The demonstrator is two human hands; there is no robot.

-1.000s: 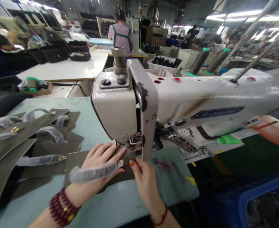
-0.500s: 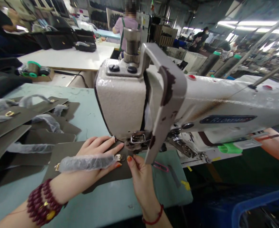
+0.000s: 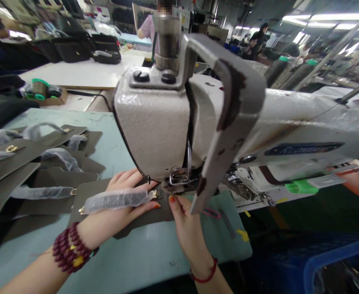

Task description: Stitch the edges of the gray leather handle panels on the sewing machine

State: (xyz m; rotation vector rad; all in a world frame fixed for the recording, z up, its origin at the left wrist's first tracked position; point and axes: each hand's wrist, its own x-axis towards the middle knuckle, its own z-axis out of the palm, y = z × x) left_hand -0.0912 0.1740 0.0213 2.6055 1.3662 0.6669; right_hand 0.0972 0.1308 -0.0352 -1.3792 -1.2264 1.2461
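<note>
My left hand (image 3: 116,218) lies flat with fingers spread on a grey-brown bag panel (image 3: 133,234), reaching beneath its plastic-wrapped handle (image 3: 115,201). The handle has gold-coloured metal fittings at both ends. At the panel's right side, my right hand (image 3: 187,228) pinches the edge between thumb and bent fingers, close beside the presser foot area of a white sewing machine (image 3: 155,130). The machine head and its metal bracket (image 3: 228,118) cover the panel's far right part. I cannot see the needle point clearly.
Several similar panels with wrapped handles are piled at left (image 3: 14,171). Thread spools in a box (image 3: 41,92) stand behind them. A pink-edged small tool (image 3: 211,213) lies right of my hand. A blue crate (image 3: 308,265) is at lower right. Other people work beyond.
The panel and both hands have shifted slightly to the right, with more of the left hand's fingers behind the machine head. The view has leaned closer to the machine.
</note>
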